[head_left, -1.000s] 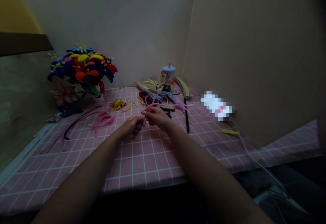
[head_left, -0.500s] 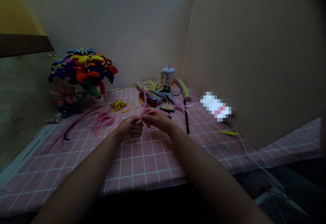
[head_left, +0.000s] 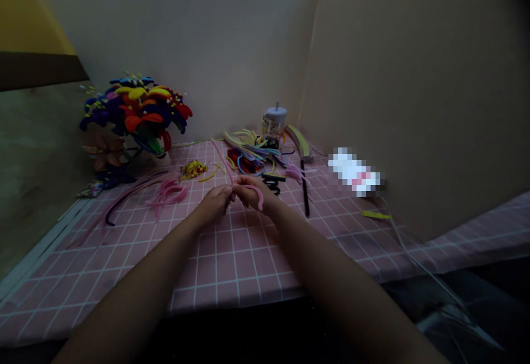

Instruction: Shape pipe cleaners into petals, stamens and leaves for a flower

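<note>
My left hand (head_left: 215, 205) and my right hand (head_left: 252, 191) meet above the middle of the pink grid tablecloth (head_left: 232, 275). Both pinch a pink pipe cleaner (head_left: 223, 162). One long end of it rises past my left hand towards the far side of the table. The other end curls down just beyond my right fingers. The middle of the pipe cleaner is hidden in my fingers. Loose pink pipe cleaners (head_left: 168, 193) lie to the left of my hands.
A bouquet of pipe-cleaner flowers (head_left: 136, 112) stands at the far left corner. A lidded cup (head_left: 274, 124) and a heap of mixed pipe cleaners (head_left: 248, 154) sit at the back. A black rod (head_left: 305, 190) and a blurred white object (head_left: 354, 172) lie to the right.
The pink pipe cleaner has bent further. Its long end now leans towards the far left, and a curled end hangs by my right hand. My hands have moved slightly closer together.
</note>
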A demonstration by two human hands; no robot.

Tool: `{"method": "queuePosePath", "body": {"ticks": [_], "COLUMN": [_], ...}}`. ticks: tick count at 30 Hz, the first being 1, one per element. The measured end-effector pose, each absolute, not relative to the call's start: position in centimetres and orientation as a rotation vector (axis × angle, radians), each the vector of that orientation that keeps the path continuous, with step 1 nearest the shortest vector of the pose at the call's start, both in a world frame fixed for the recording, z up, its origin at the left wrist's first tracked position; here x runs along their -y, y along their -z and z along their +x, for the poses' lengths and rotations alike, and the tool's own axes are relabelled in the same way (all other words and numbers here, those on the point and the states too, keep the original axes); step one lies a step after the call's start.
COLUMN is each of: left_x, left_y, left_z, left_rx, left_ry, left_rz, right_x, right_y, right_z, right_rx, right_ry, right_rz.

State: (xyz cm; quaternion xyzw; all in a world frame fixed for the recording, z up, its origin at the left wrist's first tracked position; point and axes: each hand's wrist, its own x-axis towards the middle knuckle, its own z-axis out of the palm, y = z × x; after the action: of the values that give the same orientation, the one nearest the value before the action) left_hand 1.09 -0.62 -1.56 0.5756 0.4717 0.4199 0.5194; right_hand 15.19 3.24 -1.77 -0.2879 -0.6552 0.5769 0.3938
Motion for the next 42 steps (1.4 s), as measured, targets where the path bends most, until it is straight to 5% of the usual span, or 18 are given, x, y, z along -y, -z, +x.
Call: {"method": "queuePosePath", "body": {"ticks": [42], "left_x": [-0.1], "left_y": [1.7], "left_z": [0.5], "left_rx": [-1.063], "left_ry": [-1.138], "left_rz": [1.100], "right_x": [-4.1], "right_y": [2.5], "right_z": [15.0], "right_rx": [1.777], "right_ry": [-1.352], "right_rz": [-0.917]}}
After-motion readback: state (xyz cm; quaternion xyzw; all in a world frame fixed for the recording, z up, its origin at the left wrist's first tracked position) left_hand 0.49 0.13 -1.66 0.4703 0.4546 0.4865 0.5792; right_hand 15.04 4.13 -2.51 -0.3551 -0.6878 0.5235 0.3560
